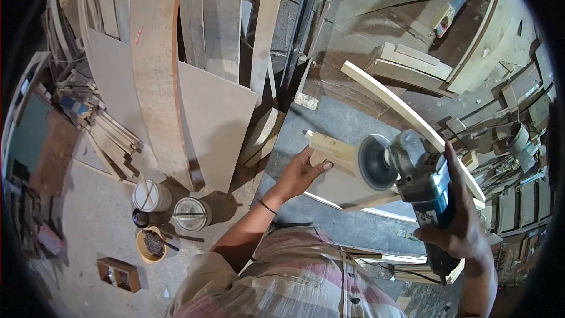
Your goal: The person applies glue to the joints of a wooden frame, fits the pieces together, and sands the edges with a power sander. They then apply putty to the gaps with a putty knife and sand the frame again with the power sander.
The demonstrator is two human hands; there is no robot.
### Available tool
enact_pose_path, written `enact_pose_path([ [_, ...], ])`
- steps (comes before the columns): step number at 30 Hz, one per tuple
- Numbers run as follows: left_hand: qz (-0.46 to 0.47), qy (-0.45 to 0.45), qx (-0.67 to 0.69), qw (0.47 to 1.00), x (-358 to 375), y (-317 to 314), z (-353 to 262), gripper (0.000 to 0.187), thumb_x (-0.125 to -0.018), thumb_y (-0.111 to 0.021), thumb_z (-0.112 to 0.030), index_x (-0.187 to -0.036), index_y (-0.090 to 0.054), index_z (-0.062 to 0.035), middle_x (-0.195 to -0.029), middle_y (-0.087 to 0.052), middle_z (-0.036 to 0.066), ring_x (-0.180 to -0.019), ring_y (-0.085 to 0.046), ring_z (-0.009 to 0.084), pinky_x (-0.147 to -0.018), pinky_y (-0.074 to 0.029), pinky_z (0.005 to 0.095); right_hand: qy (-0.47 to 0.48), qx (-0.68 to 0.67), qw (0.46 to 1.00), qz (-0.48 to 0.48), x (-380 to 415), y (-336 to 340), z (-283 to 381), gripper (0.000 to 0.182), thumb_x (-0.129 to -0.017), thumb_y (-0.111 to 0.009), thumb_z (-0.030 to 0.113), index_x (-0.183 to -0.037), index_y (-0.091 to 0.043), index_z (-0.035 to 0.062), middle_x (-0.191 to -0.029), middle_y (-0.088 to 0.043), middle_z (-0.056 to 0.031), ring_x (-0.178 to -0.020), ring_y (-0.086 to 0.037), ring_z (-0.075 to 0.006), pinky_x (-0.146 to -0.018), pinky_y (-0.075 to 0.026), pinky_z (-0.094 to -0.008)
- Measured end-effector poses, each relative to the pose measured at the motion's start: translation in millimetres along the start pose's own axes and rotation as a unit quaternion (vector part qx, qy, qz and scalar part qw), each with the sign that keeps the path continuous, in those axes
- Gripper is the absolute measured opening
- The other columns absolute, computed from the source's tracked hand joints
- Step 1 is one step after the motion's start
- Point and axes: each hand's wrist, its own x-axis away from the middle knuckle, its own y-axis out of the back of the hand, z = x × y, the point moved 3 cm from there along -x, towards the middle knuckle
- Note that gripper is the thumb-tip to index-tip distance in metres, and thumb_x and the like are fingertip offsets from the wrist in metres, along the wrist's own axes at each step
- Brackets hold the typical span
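My left hand grips a short shaped wooden piece near its left end, thumb lying along its lower side. My right hand is wrapped round the body of an angle grinder, its metal head pointing up and left. On the grinder sits a round dark sanding disc, whose face meets the right end of the wooden piece in this view. Under both hands lies a grey work surface with a flat panel on it. A long curved wooden strip runs behind the grinder.
Tall boards lean at the upper left. On the floor stand two pails, a yellow bowl and a small wooden box. Wood offcuts lie at the left, and more curved timber at the upper right.
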Motion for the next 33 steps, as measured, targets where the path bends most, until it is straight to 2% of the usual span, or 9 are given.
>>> enact_pose_path([
  [3, -0.017, -0.06, -0.004, 0.998, 1, -2, 3, 0.05, -0.101, -0.066, -0.028, -0.139, -0.048, -0.0026, -0.122, -0.067, 0.012, -0.116, -0.061, 0.0176, -0.097, -0.049, 0.0349, 0.007, 0.031, 0.999, 0.028, -19, -3, 6, 0.126, -0.053, -0.079, -0.002, -0.162, -0.016, 0.0059, -0.162, -0.033, -0.0206, -0.149, -0.032, -0.0363, -0.124, -0.024, -0.0476],
  [10, -0.023, -0.036, -0.019, 0.999, 2, -3, 4, 0.046, -0.102, -0.063, -0.026, -0.138, -0.048, -0.0013, -0.122, -0.067, 0.014, -0.112, -0.064, 0.0207, -0.096, -0.05, 0.036, 0.008, 0.109, 0.991, 0.074, -42, -11, 18, 0.128, -0.051, -0.077, -0.007, -0.163, -0.018, 0.0116, -0.162, -0.034, -0.0194, -0.149, -0.033, -0.0354, -0.123, -0.025, -0.0461],
  [12, -0.026, -0.071, -0.007, 0.997, 1, -2, 5, 0.046, -0.101, -0.066, -0.029, -0.136, -0.051, -0.0036, -0.118, -0.066, 0.011, -0.103, -0.062, 0.0165, -0.089, -0.05, 0.0329, 0.004, 0.129, 0.989, 0.078, -47, -13, 19, 0.129, -0.051, -0.078, -0.007, -0.163, -0.018, 0.0116, -0.162, -0.034, -0.0197, -0.15, -0.032, -0.0356, -0.123, -0.025, -0.046],
  [16, -0.035, -0.061, -0.032, 0.997, 3, 0, -4, 0.042, -0.1, -0.066, -0.027, -0.132, -0.054, -0.0034, -0.111, -0.067, 0.011, -0.093, -0.063, 0.0168, -0.08, -0.051, 0.033, -0.002, 0.132, 0.987, 0.089, -52, -14, 15, 0.131, -0.05, -0.082, -0.005, -0.163, -0.018, 0.0123, -0.163, -0.031, -0.0204, -0.151, -0.03, -0.0354, -0.124, -0.024, -0.0471],
  [18, -0.052, -0.091, -0.016, 0.994, 3, -1, -6, 0.039, -0.099, -0.067, -0.026, -0.129, -0.056, -0.0032, -0.105, -0.067, 0.012, -0.087, -0.063, 0.0174, -0.075, -0.05, 0.0331, -0.001, 0.12, 0.988, 0.092, -54, -15, 10, 0.132, -0.05, -0.083, -0.005, -0.163, -0.018, 0.0125, -0.163, -0.03, -0.0206, -0.151, -0.029, -0.0353, -0.124, -0.024, -0.0477],
  [21, -0.051, -0.078, -0.007, 0.996, 4, -1, -3, 0.04, -0.099, -0.068, -0.026, -0.129, -0.056, -0.0032, -0.105, -0.068, 0.012, -0.087, -0.063, 0.0177, -0.074, -0.05, 0.0331, -0.009, 0.13, 0.989, 0.067, -54, -14, 8, 0.133, -0.046, -0.083, 0.001, -0.163, -0.02, 0.0067, -0.158, -0.038, -0.0181, -0.144, -0.038, -0.0309, -0.12, -0.027, -0.0423],
  [23, -0.052, -0.076, -0.031, 0.995, 3, 0, 0, 0.04, -0.099, -0.068, -0.027, -0.129, -0.056, -0.0032, -0.104, -0.068, 0.012, -0.087, -0.063, 0.0178, -0.074, -0.05, 0.0332, -0.015, 0.151, 0.984, 0.095, -55, -15, 15, 0.13, -0.051, -0.083, -0.004, -0.163, -0.018, 0.0106, -0.164, -0.029, -0.0217, -0.151, -0.03, -0.0348, -0.124, -0.024, -0.0462],
  [29, -0.05, -0.071, -0.042, 0.995, 2, 1, 0, 0.039, -0.099, -0.067, -0.026, -0.13, -0.056, -0.0039, -0.104, -0.067, 0.012, -0.085, -0.062, 0.0171, -0.073, -0.049, 0.0326, -0.056, 0.1, 0.991, 0.062, -57, -16, 12, 0.128, -0.051, -0.08, -0.004, -0.163, -0.019, 0.0092, -0.162, -0.032, -0.0217, -0.15, -0.031, -0.0346, -0.124, -0.025, -0.0428],
  [33, -0.05, -0.081, -0.044, 0.994, 1, 0, -1, 0.04, -0.1, -0.066, -0.024, -0.132, -0.055, -0.0043, -0.104, -0.066, 0.012, -0.084, -0.061, 0.0166, -0.073, -0.049, 0.0322, -0.034, 0.148, 0.986, 0.074, -60, -14, 10, 0.128, -0.05, -0.078, -0.004, -0.163, -0.019, 0.009, -0.162, -0.033, -0.0213, -0.15, -0.031, -0.0344, -0.124, -0.025, -0.0437],
])
